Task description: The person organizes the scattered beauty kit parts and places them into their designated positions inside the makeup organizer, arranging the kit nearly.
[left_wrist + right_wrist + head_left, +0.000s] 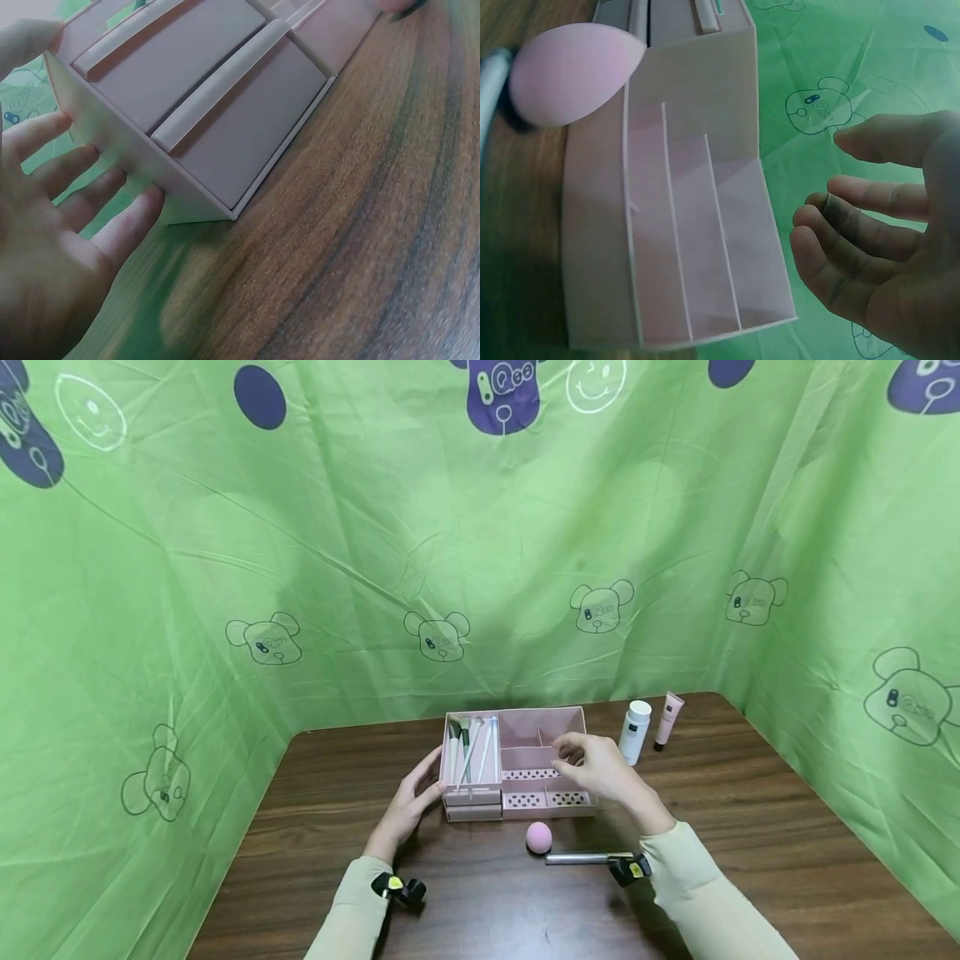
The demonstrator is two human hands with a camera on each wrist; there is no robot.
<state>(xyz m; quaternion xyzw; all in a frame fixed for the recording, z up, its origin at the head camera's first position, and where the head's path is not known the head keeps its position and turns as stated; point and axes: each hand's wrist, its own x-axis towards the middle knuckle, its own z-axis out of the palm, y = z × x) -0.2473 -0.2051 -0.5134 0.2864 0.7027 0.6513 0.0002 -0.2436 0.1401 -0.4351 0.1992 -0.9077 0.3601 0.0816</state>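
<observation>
Head view: left fingers [429, 763] splayed against smooth, boxy organizer [525, 759], right fingers [572, 740] loosely curved, empty

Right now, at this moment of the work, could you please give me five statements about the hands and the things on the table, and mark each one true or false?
1. The left hand touches the side of the pink organizer. True.
2. The right hand holds the pink sponge. False: the right hand holds nothing; the pink sponge lies on the table.
3. In the head view, the white bottle is left of the pink tube. True.
4. The silver stick lies behind the organizer. False: the silver stick lies in front of it.
5. The brushes are in the organizer's left part. True.
</observation>
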